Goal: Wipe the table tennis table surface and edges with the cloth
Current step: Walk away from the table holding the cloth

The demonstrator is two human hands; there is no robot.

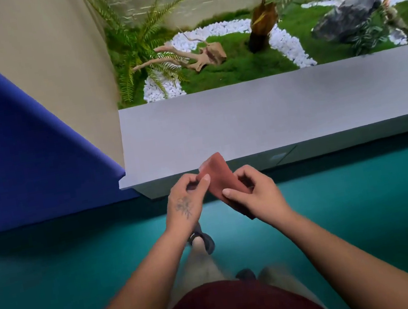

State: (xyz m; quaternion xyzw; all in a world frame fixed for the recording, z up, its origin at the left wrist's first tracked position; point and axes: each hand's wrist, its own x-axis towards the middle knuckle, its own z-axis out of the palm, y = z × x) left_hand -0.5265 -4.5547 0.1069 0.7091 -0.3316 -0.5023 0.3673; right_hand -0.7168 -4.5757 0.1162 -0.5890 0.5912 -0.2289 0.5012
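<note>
We hold the cloth (pixel 221 178) (a reddish, folded piece) between both hands, in the air in front of us. The left hand (pixel 186 201) pinches the cloth's upper left edge between thumb and curled fingers. The right hand (pixel 256 194) forms the second grip, with the thumb on top of the cloth and the fingers curled beneath its lower right part. The cloth tilts, its top corner rising above both grips. Directly beyond the grips runs a grey ledge (pixel 271 114), and past it lies a planter bed with moss (pixel 234 66), white pebbles (pixel 287 45) and driftwood (pixel 192 56). Below the grips we see the teal floor (pixel 364 195) and one sandalled foot (pixel 202 241). To the left of the left grip stands a blue panel (pixel 9 145).
</note>
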